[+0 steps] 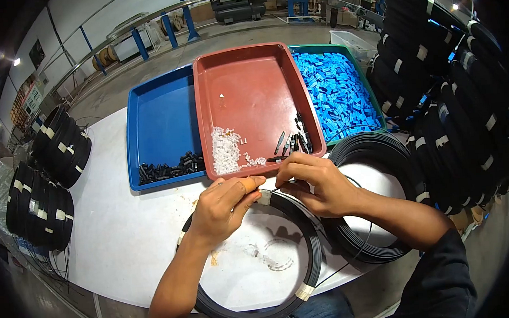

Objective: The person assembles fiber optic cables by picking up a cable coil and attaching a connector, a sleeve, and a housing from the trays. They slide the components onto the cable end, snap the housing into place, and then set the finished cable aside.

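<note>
My left hand (225,209) is closed in a pinch above the far side of a black cable coil (313,254). An orange band wraps one of its fingers. Whatever sits between those fingertips is too small to make out. Close by on the right, my right hand (319,184) pinches a thin black cable, whose short dark tip points toward the left hand. White tape binds the coil at several spots. Just beyond my hands, the red tray (245,82) holds small white pieces (226,152) and several black pen-like parts (304,134).
A blue tray (163,115) with small black parts (171,168) stands left of the red one. To the right, a green tray (365,78) is full of blue pieces (340,91). Another cable coil (403,194) lies at right; tall coil stacks (459,119) rise beyond. More coils (41,205) sit left.
</note>
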The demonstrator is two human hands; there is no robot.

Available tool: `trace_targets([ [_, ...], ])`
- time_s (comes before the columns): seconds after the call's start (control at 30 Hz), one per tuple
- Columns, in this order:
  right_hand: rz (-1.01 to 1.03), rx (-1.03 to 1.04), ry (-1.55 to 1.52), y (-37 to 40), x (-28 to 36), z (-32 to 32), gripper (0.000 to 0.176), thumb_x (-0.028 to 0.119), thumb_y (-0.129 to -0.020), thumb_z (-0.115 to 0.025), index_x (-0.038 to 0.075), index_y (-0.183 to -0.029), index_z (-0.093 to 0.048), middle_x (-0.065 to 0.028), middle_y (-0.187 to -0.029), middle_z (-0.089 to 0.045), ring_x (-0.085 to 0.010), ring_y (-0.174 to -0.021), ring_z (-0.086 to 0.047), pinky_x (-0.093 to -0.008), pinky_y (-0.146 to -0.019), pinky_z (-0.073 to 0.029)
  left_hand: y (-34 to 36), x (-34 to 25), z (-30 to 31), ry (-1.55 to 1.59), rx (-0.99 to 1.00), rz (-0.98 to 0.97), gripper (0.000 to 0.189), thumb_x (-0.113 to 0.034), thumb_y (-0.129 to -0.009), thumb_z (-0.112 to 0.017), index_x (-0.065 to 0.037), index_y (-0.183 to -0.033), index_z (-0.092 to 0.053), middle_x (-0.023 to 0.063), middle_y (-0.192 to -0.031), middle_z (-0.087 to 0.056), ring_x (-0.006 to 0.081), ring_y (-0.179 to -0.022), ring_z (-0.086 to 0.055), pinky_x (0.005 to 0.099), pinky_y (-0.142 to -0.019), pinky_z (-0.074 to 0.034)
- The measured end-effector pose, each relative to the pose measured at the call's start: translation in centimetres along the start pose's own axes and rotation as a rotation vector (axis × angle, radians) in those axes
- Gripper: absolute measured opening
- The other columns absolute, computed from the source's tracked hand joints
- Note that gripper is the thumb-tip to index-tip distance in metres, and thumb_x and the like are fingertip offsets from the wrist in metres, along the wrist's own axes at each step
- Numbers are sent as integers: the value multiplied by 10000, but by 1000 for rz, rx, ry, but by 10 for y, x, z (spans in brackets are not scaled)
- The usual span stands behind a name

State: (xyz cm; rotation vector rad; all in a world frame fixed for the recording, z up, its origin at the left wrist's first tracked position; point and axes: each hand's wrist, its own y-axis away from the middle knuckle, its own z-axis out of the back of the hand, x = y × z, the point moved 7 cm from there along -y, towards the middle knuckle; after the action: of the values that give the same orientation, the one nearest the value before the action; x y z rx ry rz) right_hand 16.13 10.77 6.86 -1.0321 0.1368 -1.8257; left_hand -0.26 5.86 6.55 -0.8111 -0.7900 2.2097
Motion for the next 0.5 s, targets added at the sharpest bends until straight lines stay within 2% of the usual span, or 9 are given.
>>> trace_targets([
  [0.23, -84, 40, 8, 2, 3, 1, 147, -35, -838, -698, 26, -971, -683, -113, -932, -594, -286, -806, -628, -388, -702, -506, 3, 3, -3, 61, -25, 16, 250, -27, -852, -781, -7, -1090, -708, 100, -916, -749, 200, -715, -708, 304, -628, -565],
  [0.4, -24, 55, 59, 3, 2, -2, 147, -16, -833, -713, 20, -973, -685, -109, -927, -591, -284, -785, -636, -391, -686, -514, 5, 7, -4, 135, 8, 103, 259, -41, -845, -800, 6, -1080, -702, 84, -865, -756, 126, -682, -710, 251, -597, -550],
  [0.5, -26, 34, 52, 2, 2, -2, 141, -14, -832, -712, 13, -967, -681, -111, -931, -591, -285, -802, -642, -391, -700, -523, 6, 7, -5, 143, 17, 101, 258, -55, -845, -808, 4, -1069, -694, 84, -861, -757, 117, -695, -715, 237, -599, -546],
])
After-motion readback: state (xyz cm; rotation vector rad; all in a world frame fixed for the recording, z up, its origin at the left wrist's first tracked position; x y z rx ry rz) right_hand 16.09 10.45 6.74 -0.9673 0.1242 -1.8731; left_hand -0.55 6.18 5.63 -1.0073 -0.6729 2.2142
